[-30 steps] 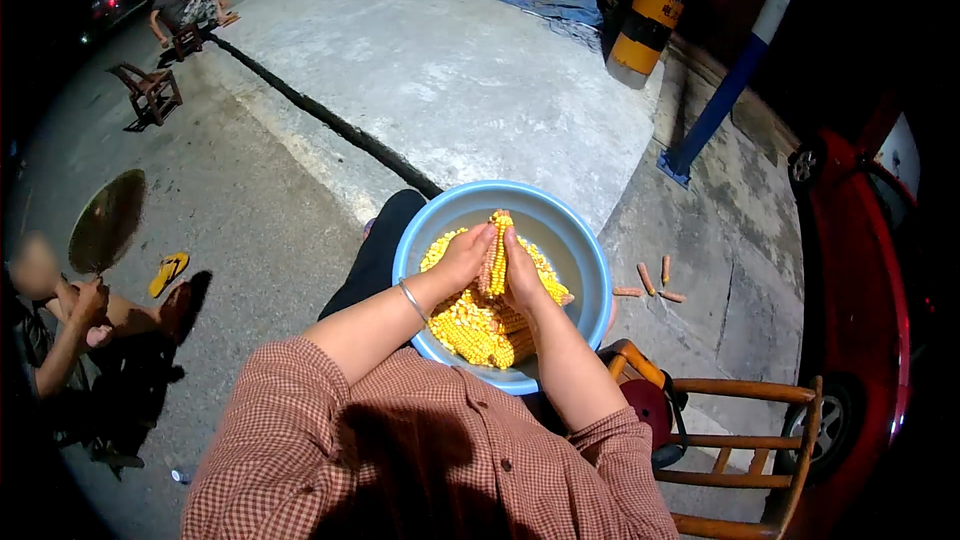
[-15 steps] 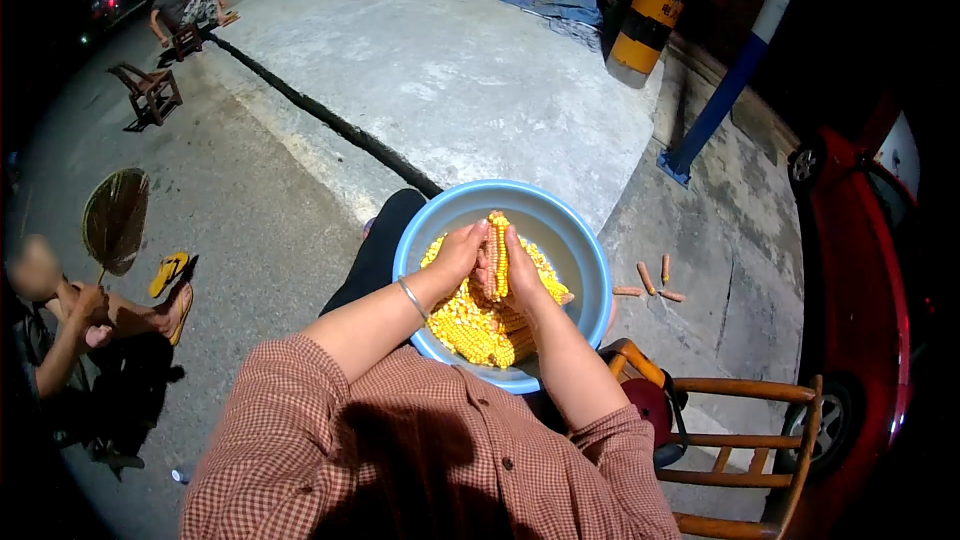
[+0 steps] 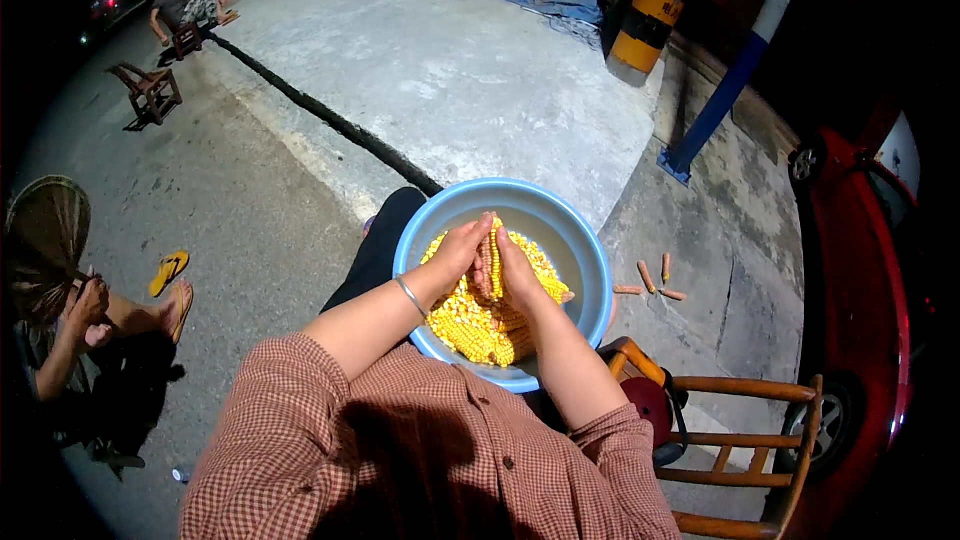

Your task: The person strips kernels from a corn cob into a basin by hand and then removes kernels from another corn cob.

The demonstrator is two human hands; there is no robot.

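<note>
Between my two hands is a partly shelled corn cob [image 3: 494, 265], held upright with some yellow rows left and pinkish bare core beside them. My left hand [image 3: 460, 247] wraps its left side, a silver bangle on the wrist. My right hand [image 3: 517, 267] closes around the right side, thumb near the top. Below them, a round blue basin [image 3: 416, 230] rests on my lap. Loose yellow kernels [image 3: 452, 312] lie inside it, with whole corn ears [image 3: 480, 342] at the near side, partly hidden by my forearms.
Several bare cobs [image 3: 648, 277] lie on the concrete to the right. A wooden chair [image 3: 745, 390] stands at the lower right, a red car [image 3: 860, 290] beyond it. At left, a seated person holds a fan [image 3: 45, 240] near a yellow flip-flop [image 3: 168, 273]. A striped pillar [image 3: 655, 10] rises behind.
My hands shift slightly on the cob, the right thumb moving higher and covering more of it. At left, the person's fan has swung leftward toward the person.
</note>
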